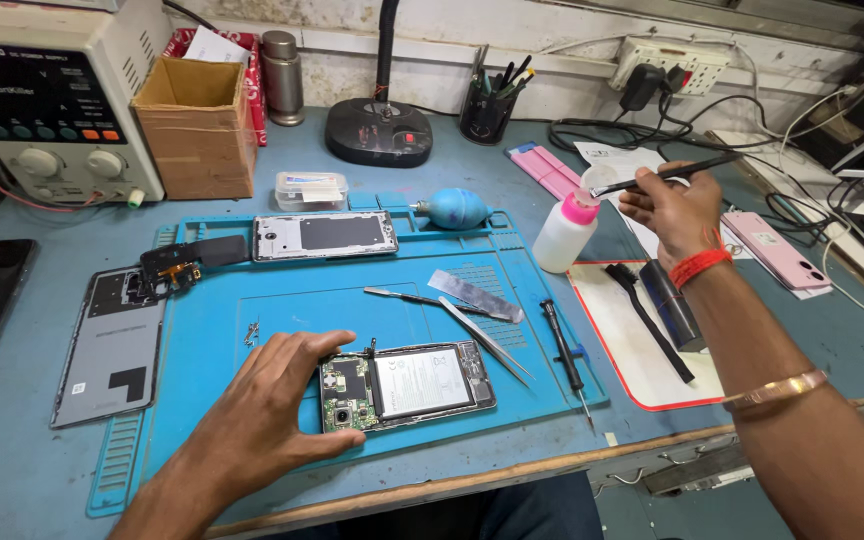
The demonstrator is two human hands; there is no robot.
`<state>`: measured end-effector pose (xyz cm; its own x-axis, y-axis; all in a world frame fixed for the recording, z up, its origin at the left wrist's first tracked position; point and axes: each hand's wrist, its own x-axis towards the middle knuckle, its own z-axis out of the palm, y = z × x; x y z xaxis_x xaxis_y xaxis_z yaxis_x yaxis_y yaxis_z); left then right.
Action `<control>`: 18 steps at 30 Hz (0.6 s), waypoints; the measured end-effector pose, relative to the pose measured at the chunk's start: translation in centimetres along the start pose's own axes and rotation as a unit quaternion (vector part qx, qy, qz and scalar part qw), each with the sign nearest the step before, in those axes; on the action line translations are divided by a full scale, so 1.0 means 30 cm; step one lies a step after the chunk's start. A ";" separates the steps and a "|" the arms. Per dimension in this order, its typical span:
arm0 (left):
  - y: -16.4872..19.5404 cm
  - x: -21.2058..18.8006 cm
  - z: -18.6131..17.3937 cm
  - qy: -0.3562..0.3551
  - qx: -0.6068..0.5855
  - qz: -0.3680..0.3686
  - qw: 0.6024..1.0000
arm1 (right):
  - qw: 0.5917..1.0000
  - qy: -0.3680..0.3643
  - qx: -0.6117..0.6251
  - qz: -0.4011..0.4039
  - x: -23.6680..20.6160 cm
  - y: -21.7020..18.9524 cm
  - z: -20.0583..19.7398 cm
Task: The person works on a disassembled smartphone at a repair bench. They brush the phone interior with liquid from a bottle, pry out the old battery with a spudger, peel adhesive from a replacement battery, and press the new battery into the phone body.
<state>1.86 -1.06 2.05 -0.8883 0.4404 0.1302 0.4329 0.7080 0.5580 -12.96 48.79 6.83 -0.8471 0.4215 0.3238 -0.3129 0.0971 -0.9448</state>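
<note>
My left hand [264, 410] rests on the blue work mat [282, 320], its fingers against the left end of an opened phone [407, 385] with its battery and circuit board exposed. My right hand [674, 207] is raised at the right and grips a thin black brush [667, 176]. The brush tip hovers over a white bottle with a pink cap [565, 231]. On the mat between the hands lie tweezers [487, 338], a flat metal pry tool [476, 296] and a black screwdriver [564, 352].
A grey back cover [112, 350] and another phone frame [325, 236] lie at the mat's left and top. A blue air blower [452, 208], a cardboard box [197, 125], a power supply [47, 100], a lamp base [380, 130] and a pink phone [777, 250] surround them.
</note>
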 end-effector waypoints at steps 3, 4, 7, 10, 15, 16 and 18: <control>0.002 -0.002 -0.003 0.001 0.004 -0.001 1.000 | 1.000 0.011 -0.005 0.012 0.003 -0.004 0.009; 0.001 -0.002 -0.003 0.000 0.004 0.001 1.000 | 1.000 0.004 -0.006 0.018 0.005 -0.003 0.007; -0.002 -0.001 -0.004 0.004 0.004 0.010 1.000 | 0.998 -0.017 0.021 0.061 0.019 0.014 -0.013; -0.004 -0.001 -0.003 0.010 0.008 0.017 1.000 | 0.991 -0.025 0.051 0.124 0.050 0.050 -0.039; -0.001 -0.001 -0.005 -0.006 -0.007 -0.003 1.000 | 0.968 -0.058 0.112 0.216 0.083 0.096 -0.077; 0.000 -0.001 -0.005 0.002 -0.005 0.008 1.000 | 0.966 -0.056 0.117 0.225 0.080 0.097 -0.082; 0.000 -0.003 -0.004 0.019 -0.002 0.027 0.999 | 0.959 -0.059 0.139 0.239 0.068 0.086 -0.083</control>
<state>1.91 -1.17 2.12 -0.8686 0.4566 0.1925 0.4803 0.6806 0.5532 -14.41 52.14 4.94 -0.9598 0.2515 -0.1247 0.0352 -0.3328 -0.9423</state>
